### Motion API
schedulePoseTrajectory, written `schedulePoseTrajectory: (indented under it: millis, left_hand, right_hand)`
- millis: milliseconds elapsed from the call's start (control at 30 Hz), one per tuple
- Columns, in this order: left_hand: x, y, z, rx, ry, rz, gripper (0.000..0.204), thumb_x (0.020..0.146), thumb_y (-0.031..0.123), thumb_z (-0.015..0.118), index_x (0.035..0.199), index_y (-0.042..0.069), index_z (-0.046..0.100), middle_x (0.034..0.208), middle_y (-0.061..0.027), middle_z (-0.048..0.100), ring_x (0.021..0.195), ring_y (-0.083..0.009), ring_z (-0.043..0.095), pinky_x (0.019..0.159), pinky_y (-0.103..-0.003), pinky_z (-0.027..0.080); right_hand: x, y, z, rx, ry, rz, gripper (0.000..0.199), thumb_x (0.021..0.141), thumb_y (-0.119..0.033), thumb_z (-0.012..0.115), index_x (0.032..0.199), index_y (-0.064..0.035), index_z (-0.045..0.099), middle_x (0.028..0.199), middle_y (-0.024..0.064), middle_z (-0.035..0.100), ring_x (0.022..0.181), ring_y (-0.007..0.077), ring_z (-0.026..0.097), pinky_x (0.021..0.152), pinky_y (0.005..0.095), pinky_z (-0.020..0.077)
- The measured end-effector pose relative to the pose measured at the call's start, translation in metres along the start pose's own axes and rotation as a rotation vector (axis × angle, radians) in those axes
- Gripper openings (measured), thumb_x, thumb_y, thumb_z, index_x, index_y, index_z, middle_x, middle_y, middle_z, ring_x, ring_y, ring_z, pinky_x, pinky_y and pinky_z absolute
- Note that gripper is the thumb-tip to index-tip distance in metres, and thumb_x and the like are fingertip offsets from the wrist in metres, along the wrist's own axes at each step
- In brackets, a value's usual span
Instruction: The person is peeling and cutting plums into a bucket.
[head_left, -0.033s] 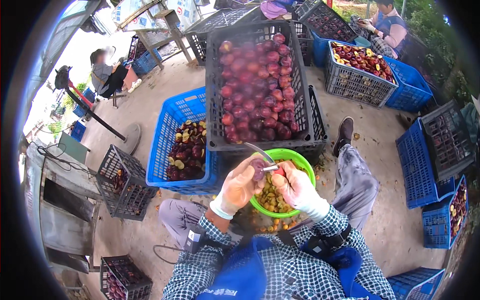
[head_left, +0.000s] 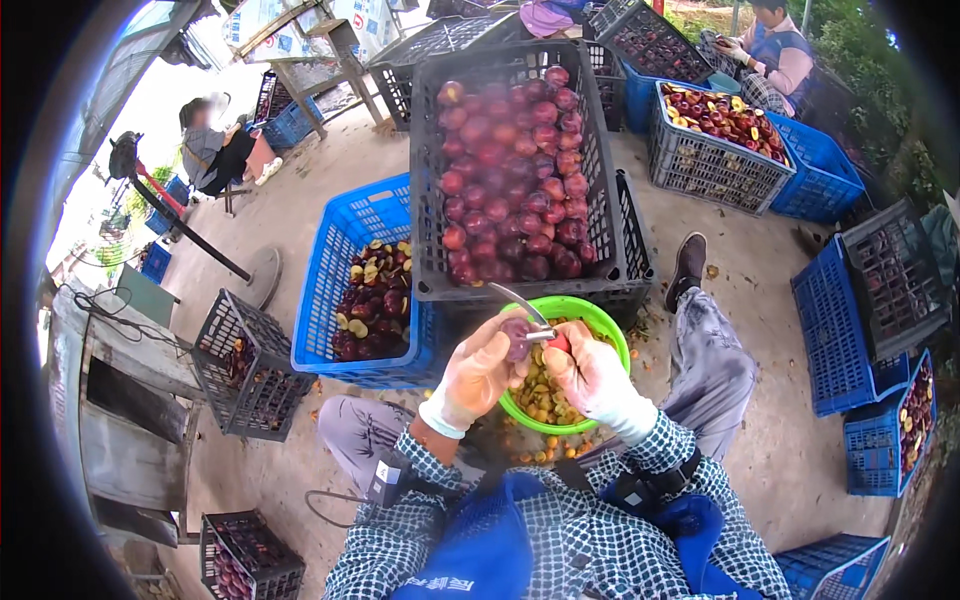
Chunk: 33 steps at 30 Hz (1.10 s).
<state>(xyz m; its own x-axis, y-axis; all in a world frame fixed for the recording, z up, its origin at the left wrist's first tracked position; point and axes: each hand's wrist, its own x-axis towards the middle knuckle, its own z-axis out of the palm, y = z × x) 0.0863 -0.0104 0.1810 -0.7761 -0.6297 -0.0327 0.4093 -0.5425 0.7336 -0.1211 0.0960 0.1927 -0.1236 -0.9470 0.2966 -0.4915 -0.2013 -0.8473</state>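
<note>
My left hand [head_left: 470, 382], in a pale glove, grips a dark red plum [head_left: 517, 338] between thumb and fingers. My right hand [head_left: 598, 382], gloved too, is closed round the red handle of a small curved knife [head_left: 519, 302]. The knife's metal neck lies against the plum's right side, and its blade curves up and to the left. Both hands are over a bright green basin [head_left: 621, 345] holding yellow-green fruit pieces. Just beyond stands a black crate [head_left: 428, 180] of whole plums. To its left, a blue crate [head_left: 322, 300] contains cut plums.
Black crates [head_left: 270, 400] with some fruit stand at the left, near a grey metal structure [head_left: 130, 440]. A full crate of cut plums [head_left: 715, 175] sits far right, near a seated person [head_left: 775, 55]. Blue crates [head_left: 830, 330] line the right side. Another person [head_left: 215, 150] sits far left.
</note>
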Motion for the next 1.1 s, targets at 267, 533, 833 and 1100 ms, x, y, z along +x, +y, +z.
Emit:
schedulePoseTrajectory:
  millis: [267, 533, 833, 1100]
  left_hand:
    - [0.000, -0.001, 0.015, 0.192, 0.037, 0.012, 0.073, 0.114, 0.039, 0.070, 0.168, -0.002, 0.045, 0.130, -0.0072, 0.072, 0.092, -0.0142, 0.066, 0.074, -0.028, 0.050]
    - [0.011, -0.003, 0.015, 0.498, 0.069, 0.011, 0.072, 0.114, 0.045, 0.069, 0.165, -0.002, 0.047, 0.126, -0.0046, 0.072, 0.088, -0.0095, 0.062, 0.072, -0.025, 0.049]
    - [0.020, -0.007, 0.020, 0.708, 0.120, -0.009, 0.066, 0.117, 0.045, 0.064, 0.161, -0.001, 0.051, 0.115, -0.0020, 0.070, 0.084, -0.0091, 0.062, 0.071, -0.025, 0.050]
    - [0.026, -0.009, 0.018, 0.627, 0.041, -0.041, 0.058, 0.117, 0.039, 0.064, 0.159, -0.001, 0.054, 0.119, -0.0051, 0.070, 0.089, -0.0121, 0.064, 0.078, -0.028, 0.053]
  right_hand:
    - [-0.003, -0.001, 0.002, -0.212, 0.121, -0.059, 0.024, 0.107, -0.030, 0.072, 0.119, -0.0095, 0.069, 0.082, 0.0181, 0.076, 0.074, 0.0419, 0.076, 0.065, 0.0510, 0.0591]
    - [-0.002, 0.008, 0.012, -0.376, 0.208, -0.112, 0.019, 0.104, -0.024, 0.076, 0.110, -0.0088, 0.067, 0.080, 0.0118, 0.075, 0.068, 0.0360, 0.076, 0.060, 0.0470, 0.0598]
    - [-0.002, 0.020, 0.022, -0.445, 0.247, -0.050, 0.018, 0.105, -0.024, 0.075, 0.104, -0.0086, 0.065, 0.079, 0.0122, 0.075, 0.067, 0.0356, 0.076, 0.058, 0.0471, 0.0593]
    - [0.001, 0.058, 0.043, 0.409, 0.200, 0.091, 0.026, 0.114, -0.034, 0.064, 0.106, -0.0092, 0.063, 0.076, 0.0046, 0.071, 0.056, 0.0252, 0.068, 0.054, 0.0409, 0.0554]
